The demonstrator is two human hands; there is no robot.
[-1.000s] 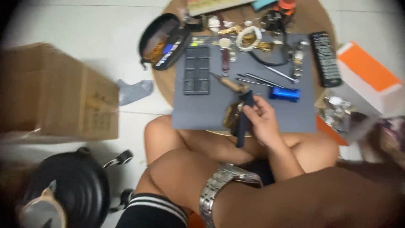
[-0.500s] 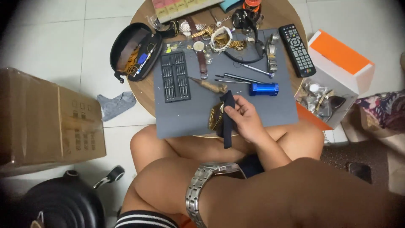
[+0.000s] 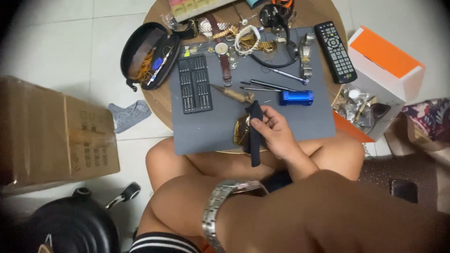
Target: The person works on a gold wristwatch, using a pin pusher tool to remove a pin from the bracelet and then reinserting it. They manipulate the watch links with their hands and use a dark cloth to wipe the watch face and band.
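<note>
- The right hand (image 3: 276,133) has its grip clenched on a dark watch strap (image 3: 255,136) at the near edge of the grey mat (image 3: 206,131).
- The gold watch (image 3: 242,130) lies on the mat, touching the strap.
- The left hand's grip cannot be told; only its blurred forearm shows, nearer than the mat.

Home floor used as a hobby watch-repair spot. White floor tiles (image 3: 56,42); low round table (image 3: 159,100) carrying grey mat (image 3: 290,124). Bit set (image 3: 195,84) at 11 o'clock, watches (image 3: 224,51) at 12, TV remote (image 3: 334,45) at 1. Cardboard box (image 3: 51,136) at 9, black pot (image 3: 70,225) at 7.
</note>
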